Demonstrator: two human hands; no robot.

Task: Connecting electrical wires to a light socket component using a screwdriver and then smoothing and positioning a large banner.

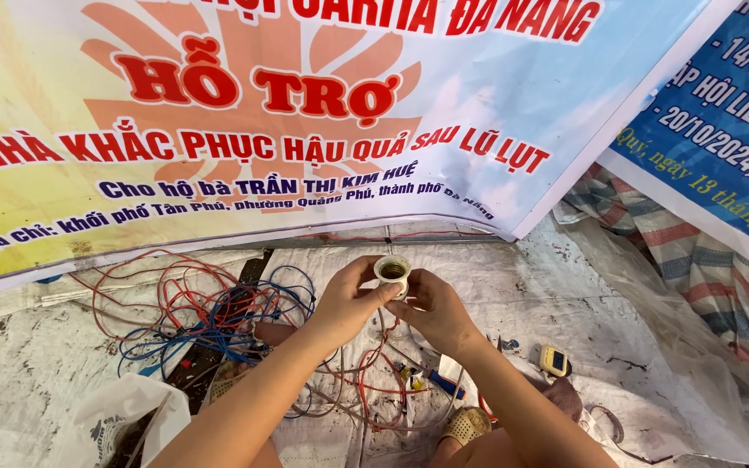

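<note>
We hold a white lamp socket (392,271) between both hands above a sheet of white woven sacking (548,286), its open threaded mouth turned up towards us. Our left hand (346,303) closes around the socket's near side, thumb and forefinger pinching the rim; our right hand (433,310) cups it from below and behind, fingers curled against the body. Both forearms rise from the lower edge and converge at the socket. In our judgement the chief risks lie below: the tangle of red and blue wires (210,312) could snag a wrist, and a loosened pinch would drop the socket into it. A small yellow tester (554,360) lies to the right, and printed banners (305,113) hang behind.
</note>
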